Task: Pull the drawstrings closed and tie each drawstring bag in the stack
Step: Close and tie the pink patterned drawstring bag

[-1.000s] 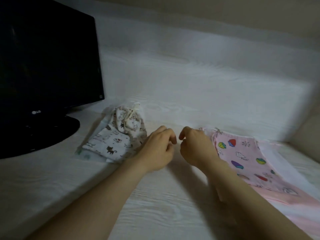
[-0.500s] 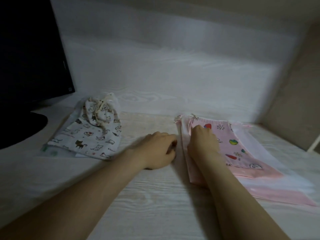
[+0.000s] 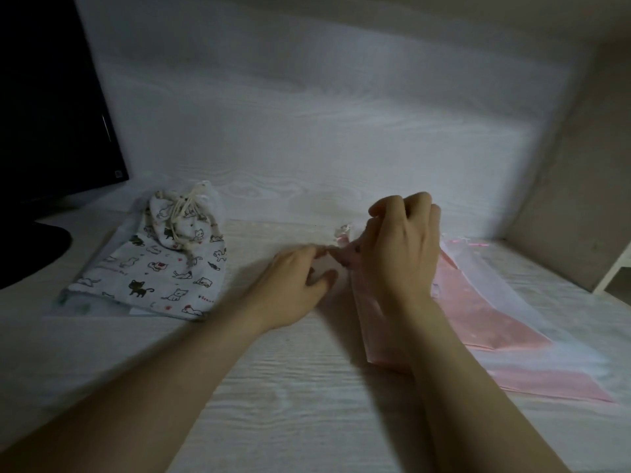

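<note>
A stack of flat pink drawstring bags (image 3: 491, 322) lies on the right of the pale wooden desk (image 3: 290, 387). My right hand (image 3: 401, 254) is raised over the stack's left end with fingers curled, lifting the top pink bag (image 3: 346, 256) by its upper edge. My left hand (image 3: 297, 278) is blurred just left of it and pinches the same bag's edge. A white cat-print bag (image 3: 153, 271) lies at the left, with a smaller cat-print bag (image 3: 177, 216) on it, its cream drawstring tied.
A black monitor (image 3: 51, 107) on its stand (image 3: 30, 247) fills the left edge. A pale wood-grain back panel (image 3: 324, 131) rises behind the desk, and a side wall (image 3: 580, 182) closes the right. A sheer white bag (image 3: 478, 264) lies in the pink stack.
My right hand rose from lying flat on the pink stack and now lifts the top bag's edge. My left hand moved right to that edge. The camera swung slightly left.
</note>
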The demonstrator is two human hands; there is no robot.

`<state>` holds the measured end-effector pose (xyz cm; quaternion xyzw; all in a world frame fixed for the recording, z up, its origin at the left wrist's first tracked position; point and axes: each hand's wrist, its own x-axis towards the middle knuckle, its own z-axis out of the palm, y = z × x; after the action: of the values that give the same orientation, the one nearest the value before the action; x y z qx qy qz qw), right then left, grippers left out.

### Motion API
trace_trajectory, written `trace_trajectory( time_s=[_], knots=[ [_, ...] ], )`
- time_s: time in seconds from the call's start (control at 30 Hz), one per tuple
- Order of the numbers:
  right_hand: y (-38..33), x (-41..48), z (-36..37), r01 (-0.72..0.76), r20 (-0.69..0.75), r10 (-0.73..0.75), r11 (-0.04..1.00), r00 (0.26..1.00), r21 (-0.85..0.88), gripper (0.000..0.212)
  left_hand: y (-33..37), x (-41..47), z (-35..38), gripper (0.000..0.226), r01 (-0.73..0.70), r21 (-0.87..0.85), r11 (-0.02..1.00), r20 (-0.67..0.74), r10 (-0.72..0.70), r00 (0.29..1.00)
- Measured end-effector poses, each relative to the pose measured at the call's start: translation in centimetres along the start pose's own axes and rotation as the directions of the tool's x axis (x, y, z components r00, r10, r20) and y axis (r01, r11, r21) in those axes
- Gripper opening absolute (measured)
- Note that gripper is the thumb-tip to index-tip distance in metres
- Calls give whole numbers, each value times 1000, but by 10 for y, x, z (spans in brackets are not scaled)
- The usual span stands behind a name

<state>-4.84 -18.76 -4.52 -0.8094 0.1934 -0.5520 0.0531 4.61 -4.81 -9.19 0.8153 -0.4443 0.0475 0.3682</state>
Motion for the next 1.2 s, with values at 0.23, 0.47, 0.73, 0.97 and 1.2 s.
trace_trajectory(
  time_s=[0.23,0.47,0.73,0.97,1.2],
  knots=[
    [-22,-12,1,105,35,-131,907,991,409,27,-7,2,-13,68,29,-200,979,-75,-44,996],
    [-24,-15,3,157,104,-234,863,967,480,33,-16,2,-28,12,46,-139,989,-440,-103,892],
    [-29,-23,11,124,489,-308,920,816,372,51,-15,-4,-52,26,-182,-137,974,-681,41,731],
    [-35,-36,25,183,627,-360,926,690,331,38,-17,-3,-56,38,-184,80,980,-631,192,752],
    [-29,-31,34,50,584,-175,973,793,224,44,-28,-3,-58,33,-105,349,931,-383,244,891]
  ],
)
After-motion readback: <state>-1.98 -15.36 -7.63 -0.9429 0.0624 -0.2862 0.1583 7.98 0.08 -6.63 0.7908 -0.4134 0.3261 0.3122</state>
